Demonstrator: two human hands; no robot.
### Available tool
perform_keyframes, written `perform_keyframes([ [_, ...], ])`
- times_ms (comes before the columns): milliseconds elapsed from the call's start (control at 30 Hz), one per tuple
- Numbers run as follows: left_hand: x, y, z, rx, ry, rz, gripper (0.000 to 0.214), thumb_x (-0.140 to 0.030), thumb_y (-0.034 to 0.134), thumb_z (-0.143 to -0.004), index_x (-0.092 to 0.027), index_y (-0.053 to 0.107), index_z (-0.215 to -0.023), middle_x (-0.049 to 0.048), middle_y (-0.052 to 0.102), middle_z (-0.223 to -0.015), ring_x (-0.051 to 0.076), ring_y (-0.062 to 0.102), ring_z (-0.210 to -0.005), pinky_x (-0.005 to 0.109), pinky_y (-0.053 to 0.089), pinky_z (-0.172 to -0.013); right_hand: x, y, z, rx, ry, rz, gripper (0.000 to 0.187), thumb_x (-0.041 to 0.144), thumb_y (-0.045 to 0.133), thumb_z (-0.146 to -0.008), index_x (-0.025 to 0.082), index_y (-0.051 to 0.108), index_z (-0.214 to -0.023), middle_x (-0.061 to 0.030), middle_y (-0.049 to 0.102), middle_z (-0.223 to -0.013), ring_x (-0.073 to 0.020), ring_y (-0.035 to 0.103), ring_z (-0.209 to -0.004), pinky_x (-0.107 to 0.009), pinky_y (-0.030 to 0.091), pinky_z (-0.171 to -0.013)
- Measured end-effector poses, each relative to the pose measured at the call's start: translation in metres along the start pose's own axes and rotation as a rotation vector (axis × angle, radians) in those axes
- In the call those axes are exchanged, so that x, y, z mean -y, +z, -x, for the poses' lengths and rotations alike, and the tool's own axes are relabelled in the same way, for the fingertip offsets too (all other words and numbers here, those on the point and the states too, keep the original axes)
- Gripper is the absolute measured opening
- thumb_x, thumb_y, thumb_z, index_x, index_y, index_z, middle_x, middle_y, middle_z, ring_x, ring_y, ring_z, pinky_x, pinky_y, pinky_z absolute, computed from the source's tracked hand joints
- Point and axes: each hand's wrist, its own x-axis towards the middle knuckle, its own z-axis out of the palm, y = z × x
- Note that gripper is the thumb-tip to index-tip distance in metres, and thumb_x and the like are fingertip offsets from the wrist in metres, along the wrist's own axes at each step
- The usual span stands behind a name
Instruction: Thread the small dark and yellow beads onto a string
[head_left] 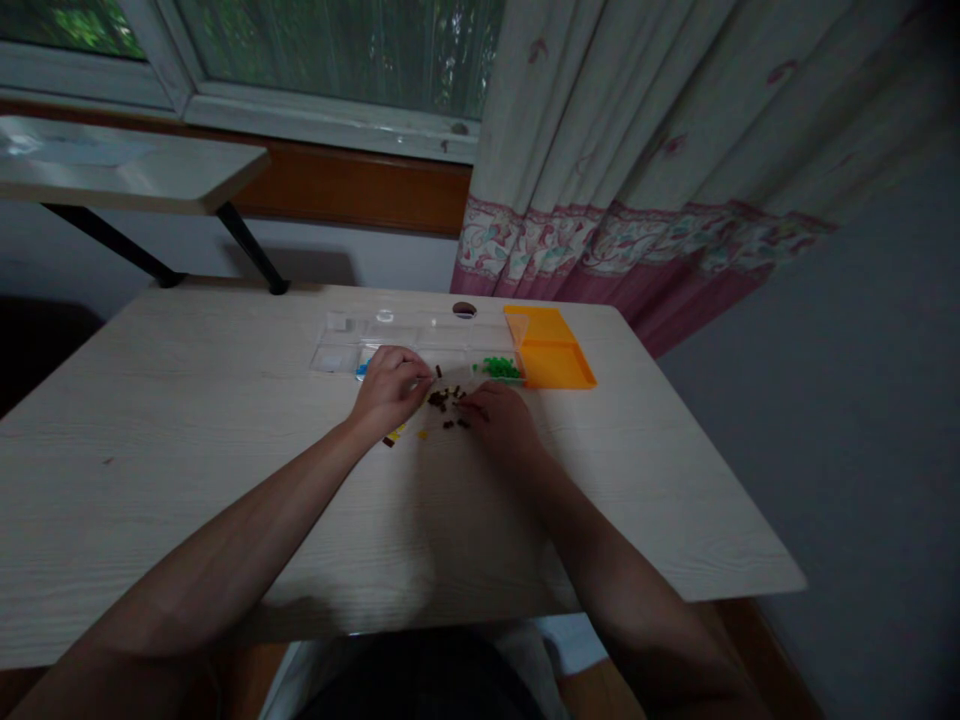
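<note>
A loose pile of small dark brown pieces (pixel 438 398) lies on the table between my hands. My left hand (pixel 390 385) is at the pile's left, thumb and fingers pinched together; what they hold is too small to make out. Just beyond those fingertips is one brown piece (pixel 439 371). On the right, my right hand (pixel 499 412) has its fingertips closed on a small brown piece at the edge of the pile. Under my left wrist lie a yellow-and-brown strip of pieces (pixel 395 435) and a single yellow piece (pixel 422 435).
Behind my hands lies a clear compartment box (pixel 442 330) with green pieces (pixel 500 368) at its right and blue pieces (pixel 363 369) partly behind my left hand. An orange tray (pixel 555 362) adjoins it. A raised shelf (pixel 217 185) stands at the table's back left, curtains (pixel 570 230) behind.
</note>
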Motion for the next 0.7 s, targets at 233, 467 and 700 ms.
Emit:
perform_keyframes([
  [233,-0.0072,-0.0053,-0.0015,0.142,0.107,0.039,0.014,-0.032,0.065,-0.086,-0.027,0.071,-0.098,0.0042,0.062,-0.102,0.021,0.052,-0.103,0.039,0.042,-0.094,0.0010,0.0005,-0.0012,-0.091,0.043,-0.175,0.017,0.014,0.059,-0.086,0.020,0.075,-0.092,-0.0056,0.069,-0.089,-0.0166,0.061,-0.086,-0.029,0.046,-0.082],
  [467,-0.0105,-0.0081,-0.0008,0.243,0.126,0.071,0.021,-0.034,0.065,-0.086,-0.027,0.070,-0.105,0.0058,0.063,-0.107,0.023,0.053,-0.107,0.042,0.041,-0.098,0.0031,0.0004,-0.0013,-0.119,0.006,-0.252,0.015,0.017,0.061,-0.086,0.019,0.075,-0.091,-0.0055,0.070,-0.087,-0.0163,0.062,-0.084,-0.029,0.047,-0.082],
  [700,-0.0103,-0.0076,-0.0013,0.226,0.162,0.066,0.017,-0.034,0.064,-0.087,-0.025,0.071,-0.100,0.0050,0.064,-0.104,0.021,0.054,-0.103,0.038,0.040,-0.096,0.0026,0.0026,-0.0019,-0.102,-0.037,-0.270,0.015,0.017,0.060,-0.086,0.019,0.075,-0.090,-0.0054,0.070,-0.086,-0.0165,0.062,-0.084,-0.029,0.048,-0.081],
])
